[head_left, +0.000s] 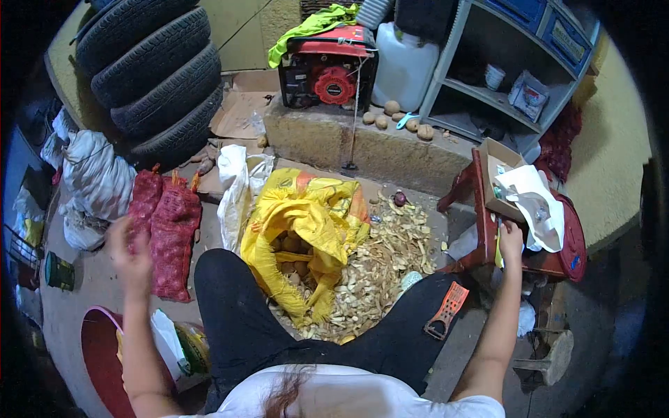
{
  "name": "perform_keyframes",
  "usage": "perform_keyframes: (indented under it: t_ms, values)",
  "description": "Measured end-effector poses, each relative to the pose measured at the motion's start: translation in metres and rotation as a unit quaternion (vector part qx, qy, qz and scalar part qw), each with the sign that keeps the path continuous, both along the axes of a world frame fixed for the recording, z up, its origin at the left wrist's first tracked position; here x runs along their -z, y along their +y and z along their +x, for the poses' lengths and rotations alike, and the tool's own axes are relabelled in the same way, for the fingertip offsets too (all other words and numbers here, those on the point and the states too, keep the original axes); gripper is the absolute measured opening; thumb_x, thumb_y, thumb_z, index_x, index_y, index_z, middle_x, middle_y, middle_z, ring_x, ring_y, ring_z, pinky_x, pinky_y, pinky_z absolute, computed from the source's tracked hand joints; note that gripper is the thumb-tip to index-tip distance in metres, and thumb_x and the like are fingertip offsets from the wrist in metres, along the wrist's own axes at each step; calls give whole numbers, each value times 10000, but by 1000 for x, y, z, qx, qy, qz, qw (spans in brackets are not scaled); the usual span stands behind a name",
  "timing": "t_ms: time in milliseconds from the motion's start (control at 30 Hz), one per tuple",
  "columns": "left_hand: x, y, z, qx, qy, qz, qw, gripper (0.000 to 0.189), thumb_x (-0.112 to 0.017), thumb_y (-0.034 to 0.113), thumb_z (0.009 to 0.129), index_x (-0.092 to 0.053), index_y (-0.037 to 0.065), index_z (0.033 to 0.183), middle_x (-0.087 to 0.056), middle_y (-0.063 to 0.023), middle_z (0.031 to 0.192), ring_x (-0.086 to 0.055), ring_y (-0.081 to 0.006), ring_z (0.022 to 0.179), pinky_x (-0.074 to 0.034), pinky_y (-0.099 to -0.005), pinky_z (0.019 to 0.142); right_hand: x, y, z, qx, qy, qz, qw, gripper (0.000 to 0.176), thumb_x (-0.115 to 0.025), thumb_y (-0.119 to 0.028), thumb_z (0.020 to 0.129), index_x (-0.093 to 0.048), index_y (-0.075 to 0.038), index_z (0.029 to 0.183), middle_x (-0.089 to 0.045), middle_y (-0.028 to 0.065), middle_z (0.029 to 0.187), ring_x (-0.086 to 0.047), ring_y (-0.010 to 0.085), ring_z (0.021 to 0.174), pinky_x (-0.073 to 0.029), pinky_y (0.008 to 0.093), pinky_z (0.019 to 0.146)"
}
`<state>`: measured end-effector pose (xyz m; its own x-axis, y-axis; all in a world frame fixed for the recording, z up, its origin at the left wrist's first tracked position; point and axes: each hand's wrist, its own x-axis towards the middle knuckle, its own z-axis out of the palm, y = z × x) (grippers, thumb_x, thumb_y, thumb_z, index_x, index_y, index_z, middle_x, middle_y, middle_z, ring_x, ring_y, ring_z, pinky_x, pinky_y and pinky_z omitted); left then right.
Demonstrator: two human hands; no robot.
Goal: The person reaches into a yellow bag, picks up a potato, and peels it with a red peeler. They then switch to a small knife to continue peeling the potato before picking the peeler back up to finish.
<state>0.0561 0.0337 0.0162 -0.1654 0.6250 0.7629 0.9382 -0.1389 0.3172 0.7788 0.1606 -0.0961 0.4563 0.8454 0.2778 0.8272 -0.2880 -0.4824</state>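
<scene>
My left hand point(130, 261) is raised at the left, smeared by motion, with its fingers seemingly apart and nothing visible in them. Below and behind it lie red mesh sacks point(174, 237). My right hand point(511, 240) is at the edge of a dark red chair point(477, 209), its fingers closed around a thin yellow object point(498, 251) whose kind I cannot make out. Between my legs stands an open yellow sack point(279, 230) with potatoes point(293, 244) inside. Peelings point(383, 265) are heaped beside it. An orange flat grater-like tool point(447, 311) rests on my right thigh.
A cardboard box point(496, 171) and white plastic bag point(533, 202) sit on the chair. A pink-red basin point(101, 355) is at lower left. Ahead are a red generator point(331, 73), a white jerrycan point(404, 70), stacked tires point(153, 63), and loose potatoes point(425, 132) on a ledge.
</scene>
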Motion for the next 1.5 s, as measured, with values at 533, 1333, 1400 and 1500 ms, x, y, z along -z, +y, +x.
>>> perform_keyframes:
  t_ms: [533,1333,1400,1500]
  values:
    - [326,199,142,216,335,-689,605,279,-563,249,736,-639,71,937,-611,-106,990,-574,-304,915,-459,-389,768,-48,-132,-200,-31,-123,-215,968,432,-608,-219,741,-517,16,1093,-479,198,995,-506,329,907,-435,382,766]
    - [395,257,186,-173,-103,-257,945,290,-586,308,728,-651,74,886,-618,-105,954,-569,-295,910,-450,-403,756,0,-5,-224,-122,558,-101,815,293,-429,-128,874,-511,92,1050,-580,150,954,-615,198,796,-490,249,655]
    - [404,262,189,-146,-118,-301,935,293,-588,307,726,-647,74,894,-618,-105,943,-569,-292,893,-450,-401,741,4,-4,-220,-109,576,-106,803,290,-437,-122,871,-512,93,1050,-575,153,963,-610,198,801,-486,256,672]
    - [410,278,198,-107,-145,-357,917,299,-591,306,724,-640,72,905,-618,-106,925,-570,-287,866,-450,-399,718,5,-2,-216,-90,593,-129,790,287,-443,-114,867,-509,89,1058,-572,151,980,-600,197,826,-477,273,702]
